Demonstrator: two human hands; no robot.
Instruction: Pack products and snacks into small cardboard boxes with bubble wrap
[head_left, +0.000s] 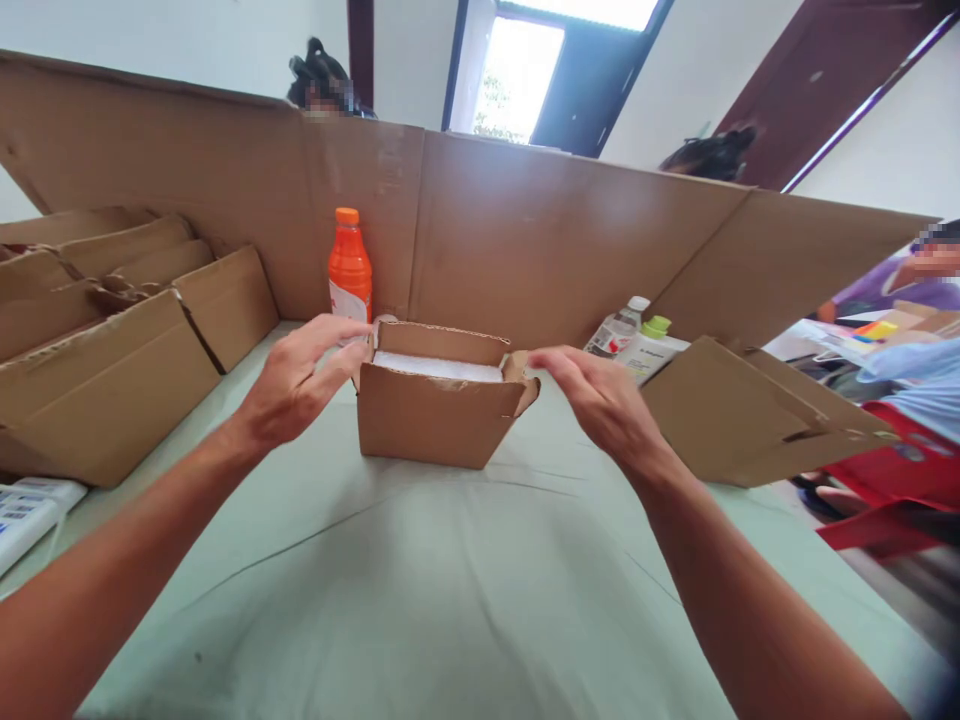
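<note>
A small open cardboard box (431,415) stands in the middle of the pale green tablecloth (420,580), with a white item (439,367) inside. My left hand (300,380) reaches to the box's left top corner, fingers spread, fingertips at the flap edge. My right hand (600,395) hovers at the right top corner, fingers apart, close to the small side flap. Neither hand grips anything that I can see.
An orange bottle (349,265) stands behind the box against a tall cardboard wall (525,230). Stacked cardboard boxes (112,330) lie left, a flat cardboard piece (742,415) right, with two bottles (637,335) behind it. Other people sit beyond the wall and at far right.
</note>
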